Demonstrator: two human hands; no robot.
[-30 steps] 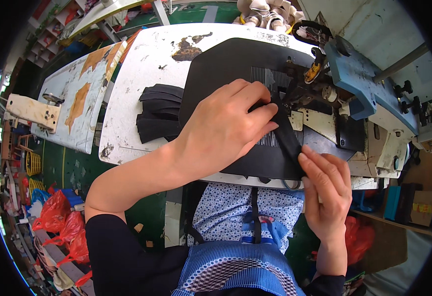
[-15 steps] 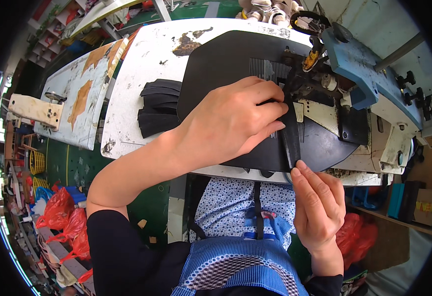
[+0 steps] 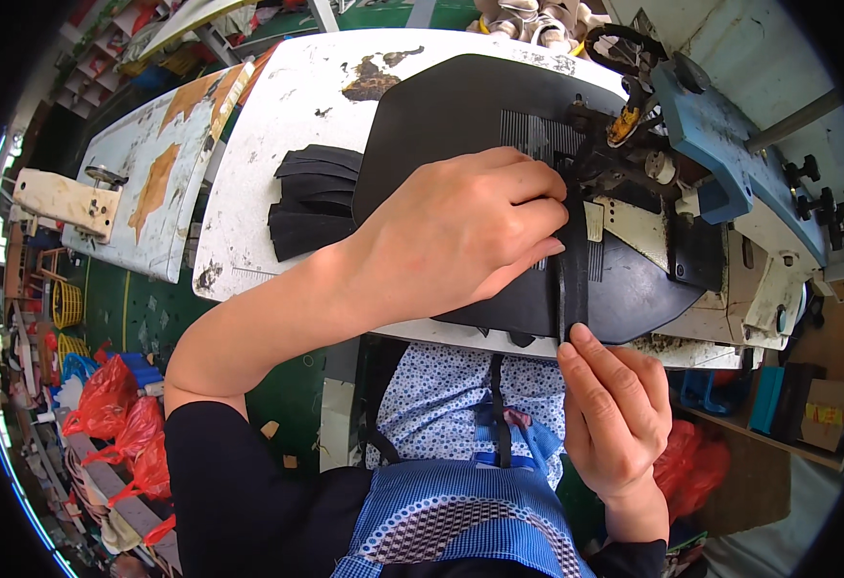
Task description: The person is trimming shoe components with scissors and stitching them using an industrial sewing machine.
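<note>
A narrow black strip (image 3: 572, 279) runs front to back over the black machine plate (image 3: 422, 125), its far end at the working parts of the machine (image 3: 624, 159). My left hand (image 3: 475, 226) lies over the plate with bent fingers closed on the strip's far part, close to the machine head; those fingertips are partly hidden. At the plate's front edge my right hand (image 3: 619, 405) pinches the strip's near end between thumb and fingers. Left of the plate, a stack of similar black strips (image 3: 316, 202) rests on the white table (image 3: 277, 106).
The machine's blue arm (image 3: 715, 135) rises at the right. A second worn table (image 3: 152, 173) with a cream machine part stands to the left. Red plastic bags (image 3: 104, 405) lie at the lower left, and a cardboard box (image 3: 824, 409) sits on a shelf at the right.
The view has shifted slightly. The strip's near end and my right hand have moved a little left relative to the plate, and the strip now lies straighter. Both hands keep their grip.
</note>
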